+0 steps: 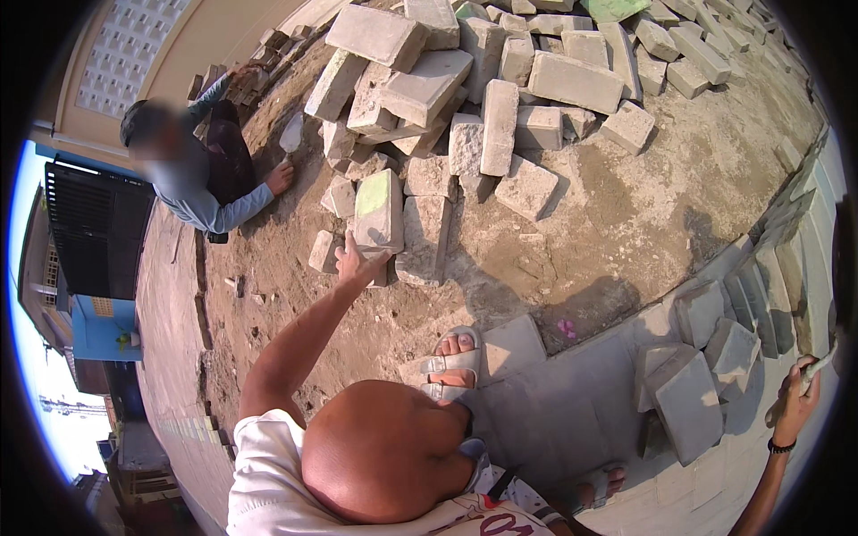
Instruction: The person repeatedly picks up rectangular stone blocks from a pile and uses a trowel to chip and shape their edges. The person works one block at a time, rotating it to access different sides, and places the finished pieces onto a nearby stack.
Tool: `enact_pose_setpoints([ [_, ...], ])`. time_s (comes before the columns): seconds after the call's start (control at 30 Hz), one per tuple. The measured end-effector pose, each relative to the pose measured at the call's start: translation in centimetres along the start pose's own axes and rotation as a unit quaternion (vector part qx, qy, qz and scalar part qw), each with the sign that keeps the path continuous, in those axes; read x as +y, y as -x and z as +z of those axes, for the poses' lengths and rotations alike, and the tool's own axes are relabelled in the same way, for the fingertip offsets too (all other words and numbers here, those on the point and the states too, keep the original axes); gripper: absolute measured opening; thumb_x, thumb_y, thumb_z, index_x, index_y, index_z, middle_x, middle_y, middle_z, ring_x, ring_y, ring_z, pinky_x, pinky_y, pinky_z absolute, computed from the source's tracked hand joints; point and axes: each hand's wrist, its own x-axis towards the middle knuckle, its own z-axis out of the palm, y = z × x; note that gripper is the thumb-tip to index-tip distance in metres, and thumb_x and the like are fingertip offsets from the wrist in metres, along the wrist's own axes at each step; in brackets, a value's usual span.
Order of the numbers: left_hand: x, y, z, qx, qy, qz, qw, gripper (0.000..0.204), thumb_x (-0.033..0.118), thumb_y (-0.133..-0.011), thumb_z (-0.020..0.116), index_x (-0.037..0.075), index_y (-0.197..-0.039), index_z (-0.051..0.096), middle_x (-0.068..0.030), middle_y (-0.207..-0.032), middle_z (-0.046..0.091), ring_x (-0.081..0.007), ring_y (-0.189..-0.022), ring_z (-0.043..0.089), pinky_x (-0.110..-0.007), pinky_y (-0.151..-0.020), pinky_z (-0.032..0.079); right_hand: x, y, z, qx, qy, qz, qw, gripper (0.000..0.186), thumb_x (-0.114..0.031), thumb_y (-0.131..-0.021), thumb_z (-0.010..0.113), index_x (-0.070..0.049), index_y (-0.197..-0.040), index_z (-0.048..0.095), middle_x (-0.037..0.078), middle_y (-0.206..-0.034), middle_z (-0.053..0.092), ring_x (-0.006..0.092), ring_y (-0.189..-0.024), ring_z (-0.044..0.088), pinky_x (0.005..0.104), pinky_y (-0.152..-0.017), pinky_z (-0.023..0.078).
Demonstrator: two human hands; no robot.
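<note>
My left hand (356, 264) is at the near edge of a grey concrete paving block (380, 214) with a light green patch. Its fingers grip that edge, and the block leans at the front of a heap of similar blocks. Far to the right, my right hand (790, 404), with a dark beaded bracelet at its wrist, is closed round the pale handle of a tool (817, 368). The tool's far end is lost at the dark rim of the picture, so its kind does not show. Another paving block (424, 237) stands just right of the green-patched one.
A large heap of loose paving blocks (536, 80) fills the top. Several blocks (688, 402) lie tilted on laid paving (554, 415) at the right. A crouching person (192, 165) in a blue sleeve holds a trowel (291, 134) on the left. My sandalled foot (453, 362) stands near the dirt.
</note>
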Motion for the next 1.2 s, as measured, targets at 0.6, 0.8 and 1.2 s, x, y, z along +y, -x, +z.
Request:
enact_pose_setpoints([
  [0.6,5.9,-3.6,-10.1,0.057,-0.168,0.146,0.973,0.08,0.037,-0.058,0.08,0.013,-0.13,0.053,-0.0238,-0.113,0.057,-0.0429,-0.113,0.048,-0.049,-0.097,0.042,-8.7,0.4,10.0,-0.198,0.1,-0.08,0.972,0.018,-0.014,-0.084,0.064,-0.001,-0.09,0.054,0.0,-0.062,0.047,0.0087,-0.049,0.044,0.0245,-0.046,0.036],
  [0.8,12.5,1.6,-15.5,-0.102,-0.236,0.278,0.926,0.072,0.039,-0.058,0.08,0.003,-0.116,0.055,-0.0233,-0.104,0.061,-0.0372,-0.108,0.053,-0.047,-0.097,0.041,-10.6,0.8,12.3,-0.242,0.065,0.066,0.966,0.022,-0.02,-0.083,0.066,-0.001,-0.087,0.055,0.0,-0.061,0.05,0.0073,-0.048,0.046,0.0248,-0.046,0.036],
  [1.2,25.4,7.5,-8.7,-0.17,-0.273,0.518,0.793,0.079,0.037,-0.062,0.083,-0.002,-0.121,0.048,-0.0269,-0.108,0.053,-0.041,-0.112,0.047,-0.052,-0.103,0.037,-16.0,2.8,16.0,-0.326,0.053,0.115,0.937,0.018,-0.011,-0.079,0.071,0.002,-0.086,0.06,0.012,-0.063,0.057,0.0192,-0.059,0.055,0.0342,-0.06,0.045],
])
